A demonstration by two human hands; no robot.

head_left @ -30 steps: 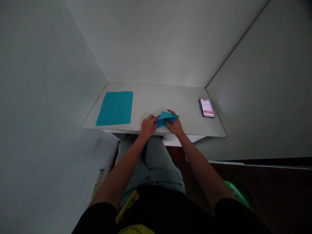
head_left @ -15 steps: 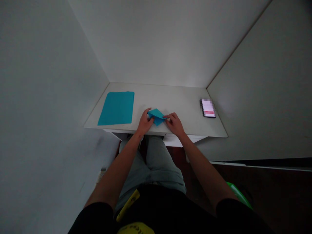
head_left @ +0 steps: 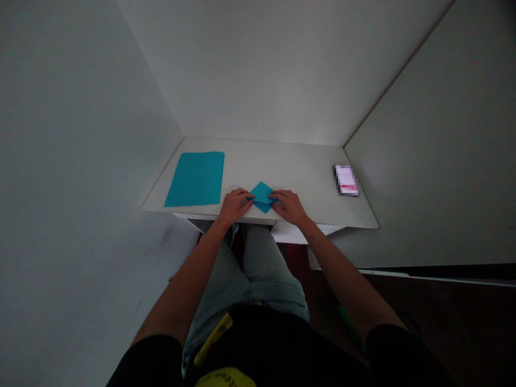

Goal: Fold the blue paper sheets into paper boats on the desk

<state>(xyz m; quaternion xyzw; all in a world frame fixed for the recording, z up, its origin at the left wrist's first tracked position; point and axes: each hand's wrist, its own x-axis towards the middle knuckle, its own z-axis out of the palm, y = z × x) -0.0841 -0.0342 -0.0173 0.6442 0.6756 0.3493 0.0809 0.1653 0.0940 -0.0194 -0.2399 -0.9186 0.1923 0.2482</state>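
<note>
while the left hand [head_left: 235, 206] and right hand [head_left: 289, 206] are pinching opposite corners of the folded blue paper [head_left: 263, 193], fingers [head_left: 242, 192] nearly closed, it is lying right of the flat blue sheet [head_left: 195, 179]; uneven pressure could be setting a crooked crease.

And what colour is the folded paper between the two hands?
The folded paper is bright blue, best seen in the head view.

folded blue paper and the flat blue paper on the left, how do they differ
The folded paper is small; the flat paper is larger. The folded paper looks diamond-shaped and creased; the flat paper is roughly rectangular. The left hand and right hand hold the folded paper; neither holds the flat paper. Both are blue.
</note>
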